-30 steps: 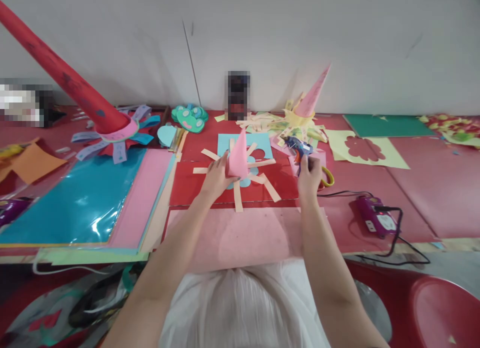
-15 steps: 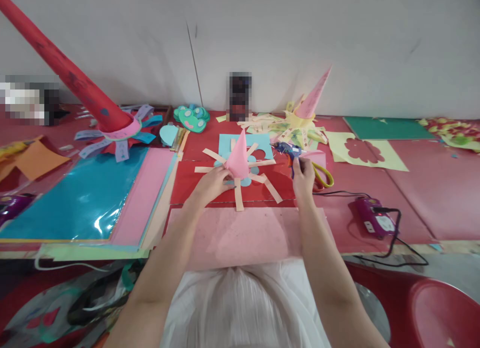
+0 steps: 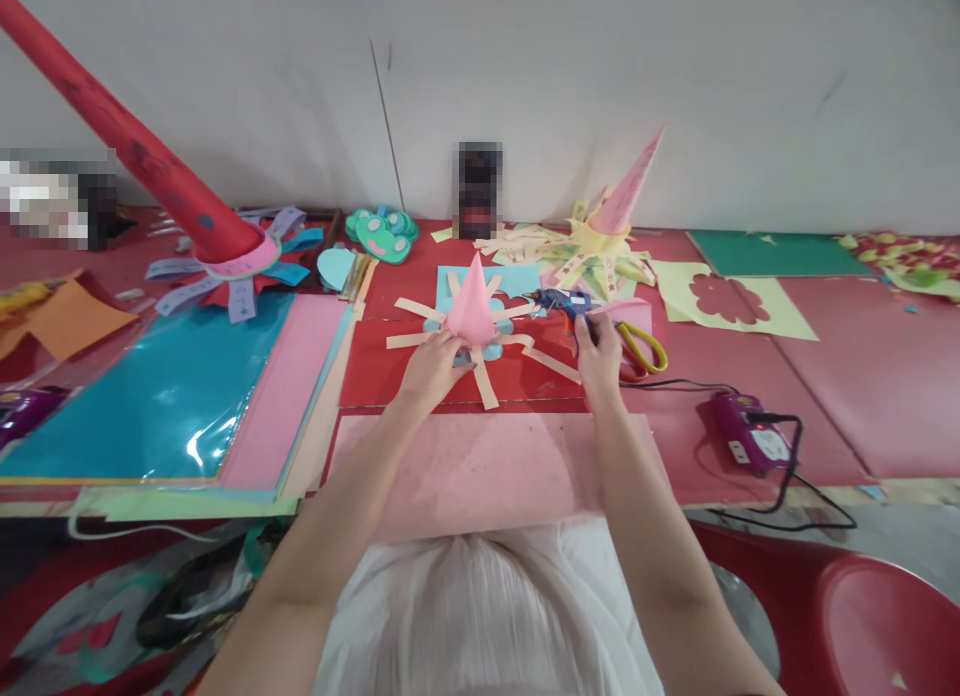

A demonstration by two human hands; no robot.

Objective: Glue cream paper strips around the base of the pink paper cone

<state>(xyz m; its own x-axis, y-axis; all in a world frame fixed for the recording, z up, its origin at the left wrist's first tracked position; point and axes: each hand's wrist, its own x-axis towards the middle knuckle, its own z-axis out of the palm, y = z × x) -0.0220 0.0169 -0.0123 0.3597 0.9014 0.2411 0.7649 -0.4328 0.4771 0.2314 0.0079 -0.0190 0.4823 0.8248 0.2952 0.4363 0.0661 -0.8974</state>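
Observation:
A pink paper cone (image 3: 472, 308) points upward in the middle, with pale paper strips (image 3: 485, 381) spreading out around its base. Under it part of a light blue scalloped paper piece (image 3: 493, 352) shows. My left hand (image 3: 433, 366) is closed on the lower left edge of the cone; its fingertips are partly hidden. My right hand (image 3: 600, 354) grips a blue hot glue gun (image 3: 562, 301) just right of the cone, its nozzle pointing left over the strips. Yellow-handled scissors (image 3: 643, 348) lie beside the right hand.
A second pink cone on a yellow base (image 3: 619, 201) stands behind right. A long red cone (image 3: 161, 171) leans at left above stacked coloured sheets (image 3: 180, 396). A purple power box (image 3: 750, 434) with black cables lies at right. A red stool (image 3: 885, 626) stands below.
The cone has turned and shifted slightly left with its strips, tilting a little. My right hand and the glue gun have moved slightly left, closer to the cone.

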